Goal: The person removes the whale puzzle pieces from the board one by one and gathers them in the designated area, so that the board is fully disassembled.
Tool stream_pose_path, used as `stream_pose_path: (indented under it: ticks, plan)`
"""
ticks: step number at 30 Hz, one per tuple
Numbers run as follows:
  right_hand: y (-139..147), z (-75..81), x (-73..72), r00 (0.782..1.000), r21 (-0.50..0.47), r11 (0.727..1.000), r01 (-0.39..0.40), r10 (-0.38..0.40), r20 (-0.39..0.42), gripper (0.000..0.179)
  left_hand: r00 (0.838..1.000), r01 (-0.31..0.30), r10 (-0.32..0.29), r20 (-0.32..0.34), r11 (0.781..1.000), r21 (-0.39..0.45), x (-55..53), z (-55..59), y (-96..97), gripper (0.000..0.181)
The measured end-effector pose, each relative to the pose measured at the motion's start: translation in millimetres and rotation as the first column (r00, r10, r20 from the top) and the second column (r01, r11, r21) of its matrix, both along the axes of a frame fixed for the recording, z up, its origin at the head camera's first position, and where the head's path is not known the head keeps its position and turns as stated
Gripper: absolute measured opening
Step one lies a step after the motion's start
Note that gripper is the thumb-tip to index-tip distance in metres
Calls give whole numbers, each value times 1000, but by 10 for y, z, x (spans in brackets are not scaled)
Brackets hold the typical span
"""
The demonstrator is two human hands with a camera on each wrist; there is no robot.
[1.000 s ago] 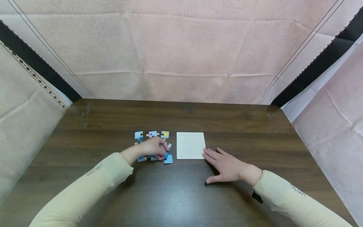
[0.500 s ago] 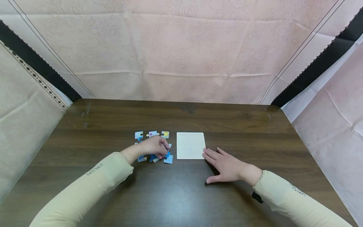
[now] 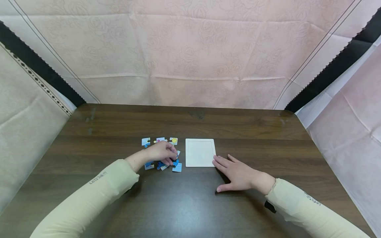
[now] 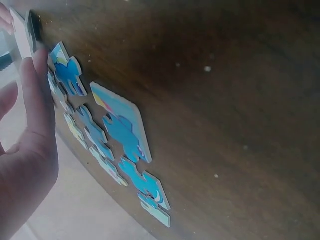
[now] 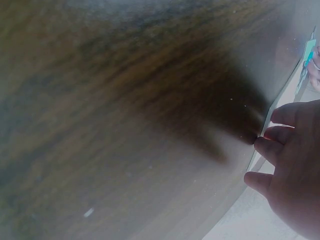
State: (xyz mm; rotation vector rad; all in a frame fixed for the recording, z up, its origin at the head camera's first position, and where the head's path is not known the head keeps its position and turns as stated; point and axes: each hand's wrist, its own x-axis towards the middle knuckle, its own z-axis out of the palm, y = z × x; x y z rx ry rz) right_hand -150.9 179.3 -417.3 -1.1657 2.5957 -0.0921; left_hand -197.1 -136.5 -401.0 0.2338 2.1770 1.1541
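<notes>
In the head view my left hand [image 3: 163, 152] hangs over a group of jigsaw puzzle pieces, its fingers pointing down among them and hiding the middle ones. The left wrist view shows its finger [image 4: 37, 95] fairly straight, with no piece visible in its grasp. A sun-patterned piece [image 3: 174, 140] lies beyond the fingers, and a blue corner piece [image 3: 177, 168] lies on the near side. My right hand [image 3: 239, 173] rests on the table with fingers spread. Its fingertips touch the right edge of a white square puzzle tray [image 3: 200, 152].
More pieces lie in loose rows to the left of the tray, among them a pale blue one [image 3: 146, 141] and a near-left one [image 3: 149, 165]. The dark wooden table [image 3: 178, 205] ends at a pale cloth backdrop [image 3: 190, 59].
My left hand has shifted slightly away from the near row, uncovering more of it. A near middle piece has turned to a slant. The right hand and tray stay still.
</notes>
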Motion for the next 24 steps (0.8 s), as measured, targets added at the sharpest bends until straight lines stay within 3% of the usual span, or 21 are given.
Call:
stream_pose_path:
  ticks: [12,24]
  plan:
    - [-10,-1,6,1000,14,1000,-4,4,3,90,1000,15,-15,-25,1000,-6,-21,-69,-14,24]
    - [-7,62,-70,1000,-38,999,12,-12,-14,79,999,25,-26,30,998,55,-61,-23,-36,31]
